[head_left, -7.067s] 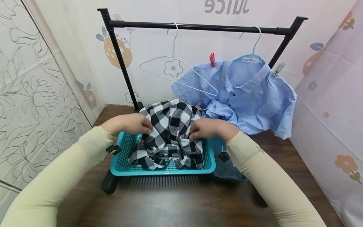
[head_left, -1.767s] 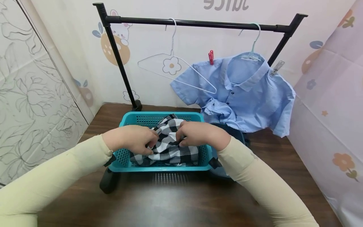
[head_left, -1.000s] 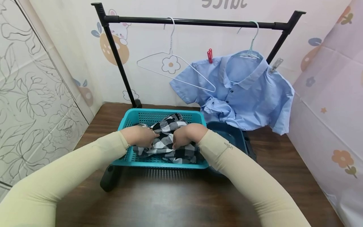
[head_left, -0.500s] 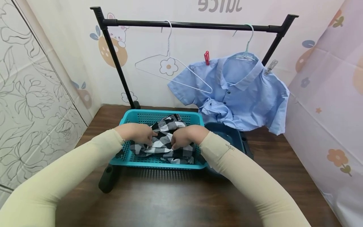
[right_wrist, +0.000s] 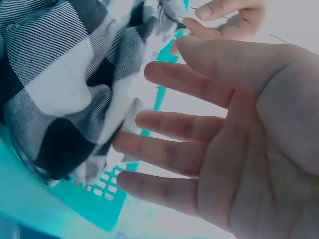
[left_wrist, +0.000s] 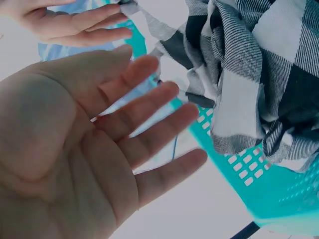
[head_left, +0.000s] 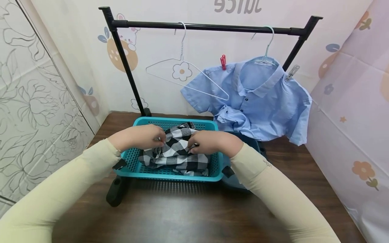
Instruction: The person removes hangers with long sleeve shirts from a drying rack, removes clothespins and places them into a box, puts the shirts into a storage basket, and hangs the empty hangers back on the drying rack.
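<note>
A black-and-white checked shirt [head_left: 179,152] lies bunched in a turquoise perforated basket [head_left: 170,176]. My left hand [head_left: 143,136] hovers over its left side. In the left wrist view this hand [left_wrist: 94,144] has loosely extended fingers and nothing in its palm, and the checked cloth [left_wrist: 239,69] lies beyond the fingertips. Over the shirt's right side is my right hand [head_left: 212,141]. The right wrist view shows its palm [right_wrist: 214,144] bare too, fingers relaxed and close to the cloth [right_wrist: 65,89]; whether they touch it I cannot tell.
A black rack [head_left: 206,26] stands behind the basket. From it hang a bare white hanger [head_left: 182,60] and a light blue shirt [head_left: 261,104] bearing a red clip [head_left: 223,62] and a grey clip [head_left: 292,72]. A dark blue basin [head_left: 235,182] sits right of the basket on the brown table [head_left: 170,216].
Earlier the shirt was spread high out of the basket; now it lies bundled inside. Over the last second both hands have risen off the cloth, the left moving leftward and the right a little rightward.
</note>
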A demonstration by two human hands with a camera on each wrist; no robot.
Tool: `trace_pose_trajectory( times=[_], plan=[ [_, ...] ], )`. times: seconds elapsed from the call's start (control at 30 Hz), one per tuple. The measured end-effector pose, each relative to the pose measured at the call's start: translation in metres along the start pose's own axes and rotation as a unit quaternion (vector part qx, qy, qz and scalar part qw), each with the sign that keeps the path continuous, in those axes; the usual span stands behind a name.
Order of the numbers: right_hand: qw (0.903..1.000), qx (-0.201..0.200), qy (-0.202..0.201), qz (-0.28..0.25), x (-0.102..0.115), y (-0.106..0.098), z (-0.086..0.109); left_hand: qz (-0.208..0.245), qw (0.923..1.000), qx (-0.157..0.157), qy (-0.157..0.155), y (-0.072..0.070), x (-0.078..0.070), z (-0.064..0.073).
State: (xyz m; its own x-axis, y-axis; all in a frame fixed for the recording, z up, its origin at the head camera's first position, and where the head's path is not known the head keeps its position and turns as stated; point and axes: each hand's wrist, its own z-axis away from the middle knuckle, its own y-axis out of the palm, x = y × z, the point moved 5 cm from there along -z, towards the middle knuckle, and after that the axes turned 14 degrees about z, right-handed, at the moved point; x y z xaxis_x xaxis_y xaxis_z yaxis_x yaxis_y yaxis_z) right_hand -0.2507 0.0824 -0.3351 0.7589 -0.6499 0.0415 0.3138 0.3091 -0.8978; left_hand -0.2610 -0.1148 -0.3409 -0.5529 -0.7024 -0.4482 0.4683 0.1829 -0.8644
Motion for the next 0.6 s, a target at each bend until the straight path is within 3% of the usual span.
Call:
trace_pose_trajectory(
  times=[0.13,0.3,0.6],
  plan=[
    [0.9988,-0.046,-0.017,0.004,-0.002,-0.004,0.015,0.006,0.9997,-0.01,0.023,-0.002,-0.001,0.007],
    [0.9938,-0.108,-0.027,0.007,-0.005,-0.002,0.031,0.017,0.9992,-0.022,0.029,-0.002,0.0,0.016],
    [0.9815,-0.19,0.017,0.013,-0.017,0.013,0.05,0.053,0.9953,-0.08,0.016,-0.006,0.008,0.028]
  ],
)
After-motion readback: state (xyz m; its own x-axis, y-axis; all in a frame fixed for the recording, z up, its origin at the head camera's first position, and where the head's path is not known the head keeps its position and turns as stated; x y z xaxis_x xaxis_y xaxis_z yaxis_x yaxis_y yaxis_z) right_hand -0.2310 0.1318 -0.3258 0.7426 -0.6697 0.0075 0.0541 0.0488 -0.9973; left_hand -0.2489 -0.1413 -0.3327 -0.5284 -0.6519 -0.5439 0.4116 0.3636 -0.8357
